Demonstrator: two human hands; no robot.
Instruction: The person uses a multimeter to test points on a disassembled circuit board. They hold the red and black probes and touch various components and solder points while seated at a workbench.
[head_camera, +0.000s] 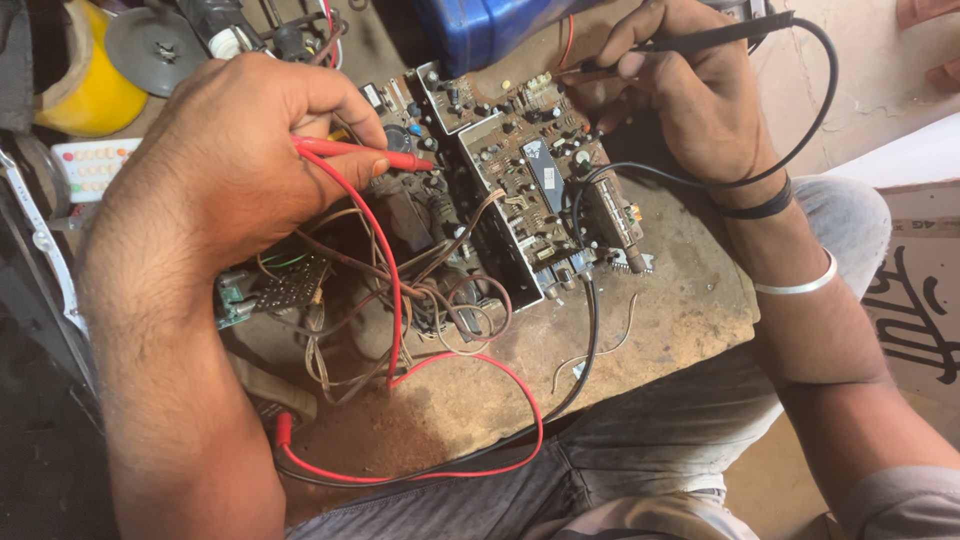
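Observation:
My left hand (235, 165) grips a red test probe (375, 155), its tip resting on components at the left part of a brown circuit board (520, 170). My right hand (695, 95) pinches a black test probe (700, 38) whose tip touches the board's far edge. A red lead (400, 330) and a black lead (590, 340) trail from the probes across the worn wooden bench (670, 310) toward its near edge. A tangle of brown wires (400, 290) lies beside the board.
A yellow roll (95, 90) and a grey disc (155, 45) sit at the far left. A white remote with orange buttons (90, 165) lies beside them. A blue container (490, 25) stands behind the board. My knees in grey trousers (640, 440) are under the bench.

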